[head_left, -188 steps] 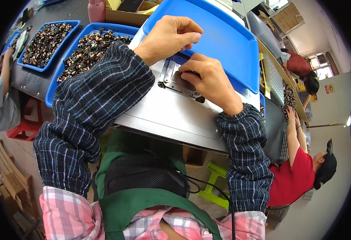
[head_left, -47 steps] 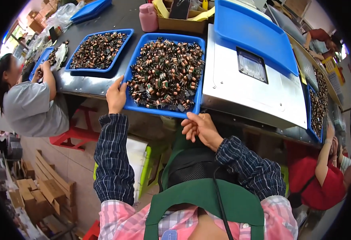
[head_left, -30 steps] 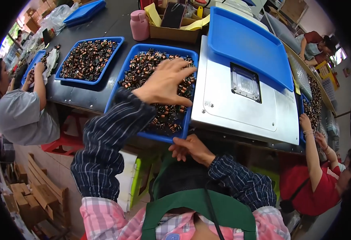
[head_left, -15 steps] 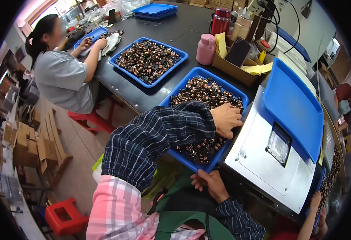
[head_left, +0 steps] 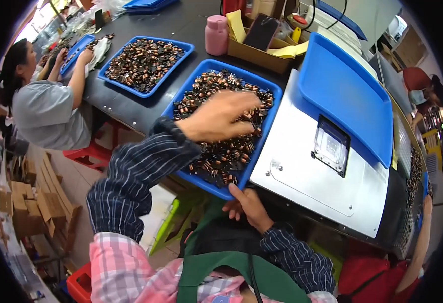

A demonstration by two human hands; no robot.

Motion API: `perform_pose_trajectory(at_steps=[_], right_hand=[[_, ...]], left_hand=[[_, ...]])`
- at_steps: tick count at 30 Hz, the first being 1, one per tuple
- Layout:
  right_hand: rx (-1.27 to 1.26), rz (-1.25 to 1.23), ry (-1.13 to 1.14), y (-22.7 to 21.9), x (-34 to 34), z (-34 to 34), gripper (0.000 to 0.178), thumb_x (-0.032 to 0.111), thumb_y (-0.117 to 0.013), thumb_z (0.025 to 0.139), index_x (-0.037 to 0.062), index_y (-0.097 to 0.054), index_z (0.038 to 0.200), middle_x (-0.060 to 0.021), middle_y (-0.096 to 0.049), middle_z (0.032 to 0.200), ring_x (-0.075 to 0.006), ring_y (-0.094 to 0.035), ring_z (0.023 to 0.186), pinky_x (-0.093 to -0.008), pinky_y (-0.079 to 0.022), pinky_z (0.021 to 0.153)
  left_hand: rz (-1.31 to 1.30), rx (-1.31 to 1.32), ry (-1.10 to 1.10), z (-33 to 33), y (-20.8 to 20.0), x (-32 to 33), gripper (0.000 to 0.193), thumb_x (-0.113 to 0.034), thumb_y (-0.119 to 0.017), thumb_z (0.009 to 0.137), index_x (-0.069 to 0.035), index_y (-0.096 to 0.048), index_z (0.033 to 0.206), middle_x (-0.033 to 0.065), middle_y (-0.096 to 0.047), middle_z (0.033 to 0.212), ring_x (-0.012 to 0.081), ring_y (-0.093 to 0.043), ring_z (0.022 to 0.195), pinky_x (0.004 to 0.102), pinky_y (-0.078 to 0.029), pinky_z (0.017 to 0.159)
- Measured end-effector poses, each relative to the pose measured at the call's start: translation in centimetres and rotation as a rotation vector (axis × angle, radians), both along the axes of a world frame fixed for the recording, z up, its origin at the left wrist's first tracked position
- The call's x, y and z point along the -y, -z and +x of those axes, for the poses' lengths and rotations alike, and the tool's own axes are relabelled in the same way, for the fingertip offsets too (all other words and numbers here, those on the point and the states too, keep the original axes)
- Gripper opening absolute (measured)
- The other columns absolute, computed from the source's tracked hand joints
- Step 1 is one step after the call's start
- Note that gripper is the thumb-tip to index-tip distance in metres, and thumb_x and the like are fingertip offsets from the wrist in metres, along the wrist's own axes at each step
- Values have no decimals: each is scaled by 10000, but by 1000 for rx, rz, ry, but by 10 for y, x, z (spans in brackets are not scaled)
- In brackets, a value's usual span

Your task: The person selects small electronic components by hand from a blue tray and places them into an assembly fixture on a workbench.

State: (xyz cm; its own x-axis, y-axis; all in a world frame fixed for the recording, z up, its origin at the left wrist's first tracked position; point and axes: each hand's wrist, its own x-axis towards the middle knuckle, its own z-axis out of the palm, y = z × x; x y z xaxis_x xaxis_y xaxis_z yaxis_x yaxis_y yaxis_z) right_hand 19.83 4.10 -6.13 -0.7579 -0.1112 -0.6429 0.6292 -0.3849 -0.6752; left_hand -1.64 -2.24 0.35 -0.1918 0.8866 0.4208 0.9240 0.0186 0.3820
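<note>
**Left Hand Over Component Tray, Right Hand at Tray Edge**

Dark worktop (head_left: 181,25) runs from 9 o'clock to 1 o'clock across the upper frame and carries several blue trays. Directly ahead of the person sits the near blue tray (head_left: 274,93), filled with small copper-wound coil components (head_left: 216,156). At 3 o'clock of this tray, touching or just beside it, stands a grey machine (head_left: 302,171) with a small square fixture window (head_left: 331,146) and a blue tray-shaped cover (head_left: 347,96) on top.

The left hand (head_left: 216,118) hovers over the middle of the coil heap, fingers extended and slightly spread toward 3 o'clock. It is motion-blurred; whether any coil is pinched beneath the palm cannot be determined. The right hand (head_left: 246,204) rests at the tray's near corner, at 6 o'clock, fingers curled loosely against the rim, gripping nothing visible.

A second blue tray (head_left: 115,83) of darker parts lies at 10 o'clock; a pink jar (head_left: 216,35) and a cardboard box (head_left: 262,53) stand at 12 o'clock. A seated co-worker (head_left: 44,111) works at 9 o'clock.

Risk assessment:
- The near tray appears to overhang the table edge at 6 o'clock. Downward pressure from either hand could tip it and spill coils.
- A fast sweep through the loose heap could flick coils over the low rim.
- Fine winding leads could bend or snag if coils are grabbed in bulk.
</note>
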Motion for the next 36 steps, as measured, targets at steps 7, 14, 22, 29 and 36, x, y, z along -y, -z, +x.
perform_pose_trajectory(at_steps=[7, 14, 22, 29, 36], right_hand=[[-75, -8, 107, -4, 15, 1, 329, 238, -476, 834, -85, -537, 828, -187, -611, 705, -202, -603, 528, -253, -458, 392], [-123, -44, 220, 1, 19, -1, 305, 195, -472, 773, -105, -515, 742, -207, -608, 701, -242, -621, 560, -302, -496, 439], [-334, 137, 348, -1, 25, 14, 218, 129, -497, 718, -30, -491, 866, -59, -496, 759, -144, -446, 732, -288, -389, 674], [-499, 81, 231, -24, 9, 24, 469, -1, -443, 651, -23, -446, 1120, 0, -469, 788, -72, -412, 684, -203, -368, 589], [-678, 42, 13, -40, -4, 30, 781, -13, -426, 627, 28, -164, 1361, -59, -486, 1056, -87, -454, 762, -204, -404, 645]], left_hand=[[144, 257, -881, -42, 55, 101, 369, -320, -502, 839, -5, -565, 1021, 177, -568, 983, 314, -532, 932, 366, -398, 820], [-21, 554, -931, -58, 72, 127, 311, -259, -484, 833, 44, -550, 817, 152, -541, 612, 153, -556, 644, 311, -420, 617], [181, 955, -844, 0, 69, 171, 185, -121, -538, 845, 32, -559, 945, 34, -594, 844, 84, -532, 751, 221, -417, 688], [415, 1095, -878, 71, 69, 206, 179, -86, -518, 853, 36, -532, 983, 51, -601, 863, 102, -557, 754, 231, -445, 705], [593, 1119, -992, 139, 35, 225, 150, -6, -515, 819, 33, -515, 963, 73, -602, 891, 112, -567, 764, 228, -453, 719]])
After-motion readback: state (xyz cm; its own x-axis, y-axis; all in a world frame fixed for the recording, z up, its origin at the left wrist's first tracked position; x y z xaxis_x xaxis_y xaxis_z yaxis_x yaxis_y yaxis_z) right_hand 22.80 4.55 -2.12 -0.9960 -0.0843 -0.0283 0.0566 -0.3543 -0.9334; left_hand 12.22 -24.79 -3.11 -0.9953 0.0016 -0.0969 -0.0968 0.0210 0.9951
